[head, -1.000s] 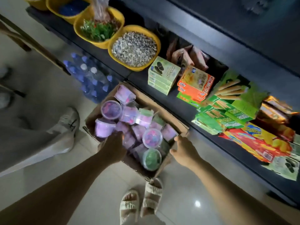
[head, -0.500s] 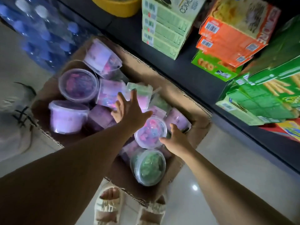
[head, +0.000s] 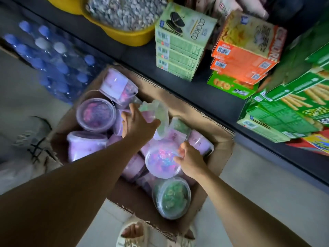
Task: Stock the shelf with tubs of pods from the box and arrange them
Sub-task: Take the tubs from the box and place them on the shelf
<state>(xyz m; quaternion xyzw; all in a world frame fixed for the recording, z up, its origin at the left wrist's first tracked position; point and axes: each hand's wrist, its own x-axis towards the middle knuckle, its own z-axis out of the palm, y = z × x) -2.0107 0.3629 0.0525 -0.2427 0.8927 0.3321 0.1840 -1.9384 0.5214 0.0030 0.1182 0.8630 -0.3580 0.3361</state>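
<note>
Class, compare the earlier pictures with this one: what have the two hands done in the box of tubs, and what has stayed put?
The left hand reached deeper into the cardboard box and took a grip on a green-topped tub, tilting it up. The right hand left the box edge and closed on the pink-lidded tub. The other tubs and the shelf's boxes stayed put.

A small grocery shop. A dark retail shelf (head: pixel 204 90) carries stacked, barcoded biscuit boxes (head: pixel 179 49), orange snack boxes (head: pixel 243 56) and green stick-biscuit cartons (head: pixel 288 111), several of each kind. A yellow tub (head: pixel 124 32) holds loose seeds. A shrink-wrapped pack of water bottles (head: pixel 53 65) and an open cardboard box (head: pixel 219 139) of stock stand on the tiled floor (head: pixel 249 177).
</note>
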